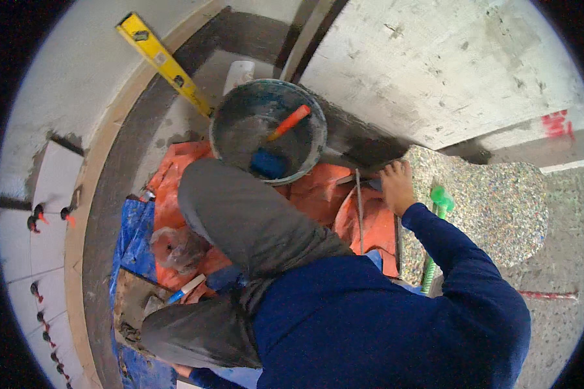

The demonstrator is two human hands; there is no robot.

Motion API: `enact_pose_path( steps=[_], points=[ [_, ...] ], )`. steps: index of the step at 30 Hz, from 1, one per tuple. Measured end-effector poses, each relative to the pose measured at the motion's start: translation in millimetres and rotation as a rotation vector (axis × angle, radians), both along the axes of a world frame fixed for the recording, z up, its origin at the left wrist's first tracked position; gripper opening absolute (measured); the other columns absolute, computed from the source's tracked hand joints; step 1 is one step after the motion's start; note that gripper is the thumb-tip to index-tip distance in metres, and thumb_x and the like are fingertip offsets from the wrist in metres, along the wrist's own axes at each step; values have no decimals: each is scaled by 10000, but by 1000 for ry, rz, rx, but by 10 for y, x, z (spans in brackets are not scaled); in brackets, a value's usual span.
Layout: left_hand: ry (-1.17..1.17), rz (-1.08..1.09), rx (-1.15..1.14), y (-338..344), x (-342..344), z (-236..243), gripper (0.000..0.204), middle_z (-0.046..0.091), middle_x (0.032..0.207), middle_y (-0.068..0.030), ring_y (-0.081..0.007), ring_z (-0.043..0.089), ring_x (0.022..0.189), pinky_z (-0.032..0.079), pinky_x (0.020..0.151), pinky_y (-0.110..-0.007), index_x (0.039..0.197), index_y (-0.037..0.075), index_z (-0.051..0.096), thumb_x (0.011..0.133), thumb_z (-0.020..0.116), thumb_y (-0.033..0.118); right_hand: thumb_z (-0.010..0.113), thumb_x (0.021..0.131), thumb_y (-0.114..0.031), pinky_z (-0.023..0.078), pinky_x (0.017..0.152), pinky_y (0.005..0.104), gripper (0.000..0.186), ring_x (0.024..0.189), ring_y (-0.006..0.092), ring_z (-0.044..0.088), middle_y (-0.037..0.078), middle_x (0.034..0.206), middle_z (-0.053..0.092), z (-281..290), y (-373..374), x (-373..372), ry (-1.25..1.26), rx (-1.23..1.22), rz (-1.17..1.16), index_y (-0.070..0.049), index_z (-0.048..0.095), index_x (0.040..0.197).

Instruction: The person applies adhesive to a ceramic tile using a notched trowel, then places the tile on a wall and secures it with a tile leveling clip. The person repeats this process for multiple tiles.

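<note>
My right hand [398, 186] reaches to the near-left corner of a speckled foam pad [493, 207], its fingers stretched out and slightly spread. Beside those fingers, a thin grey metal edge [360, 211] runs over the crumpled orange sheet [376, 233]. Only a small part of my left hand [183, 371] shows, low down beside my leg; its fingers are hidden. In front of my knees stands a round dark bucket [321, 139], grey with residue inside. A tool with an orange handle [291, 122] and a blue block-like thing [268, 163] are in it.
A yellow spirit level [162, 61] leans at the wall behind the bucket. White tiles [45, 243] with red-and-black clips line the left wall. On the pad lies a green tool [442, 198] with a rounded end. A blue-and-white-handled tool [187, 289] rests on a mortar-smeared board [131, 292].
</note>
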State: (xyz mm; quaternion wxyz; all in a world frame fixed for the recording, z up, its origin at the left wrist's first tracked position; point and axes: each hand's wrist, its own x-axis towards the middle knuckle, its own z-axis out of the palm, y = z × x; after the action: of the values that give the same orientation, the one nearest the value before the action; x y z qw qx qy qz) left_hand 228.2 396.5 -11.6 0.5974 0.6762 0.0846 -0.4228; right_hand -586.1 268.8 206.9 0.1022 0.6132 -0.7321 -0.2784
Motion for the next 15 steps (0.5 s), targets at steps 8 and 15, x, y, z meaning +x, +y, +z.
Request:
enact_pose_path(
  steps=[8,15],
  points=[
    [-28,-26,71,319,-1174,-408,487,632,1330,-99,-269,577,1238,485,989,-517,1314,34,613,1007,490,392,696,747,-178,225,1183,599,445,1307,399,447,190,1290,570,60,-33,55,-99,-106,75,-14,673,1160],
    [-80,-1,72,450,-1641,-319,484,643,1307,-99,-270,587,1218,487,983,-510,1298,35,624,1003,496,397,646,792,-45,499,960,460,348,1179,377,582,152,1199,651,-287,-1635,670,-799,-571,489,-64,674,1138]
  ],
)
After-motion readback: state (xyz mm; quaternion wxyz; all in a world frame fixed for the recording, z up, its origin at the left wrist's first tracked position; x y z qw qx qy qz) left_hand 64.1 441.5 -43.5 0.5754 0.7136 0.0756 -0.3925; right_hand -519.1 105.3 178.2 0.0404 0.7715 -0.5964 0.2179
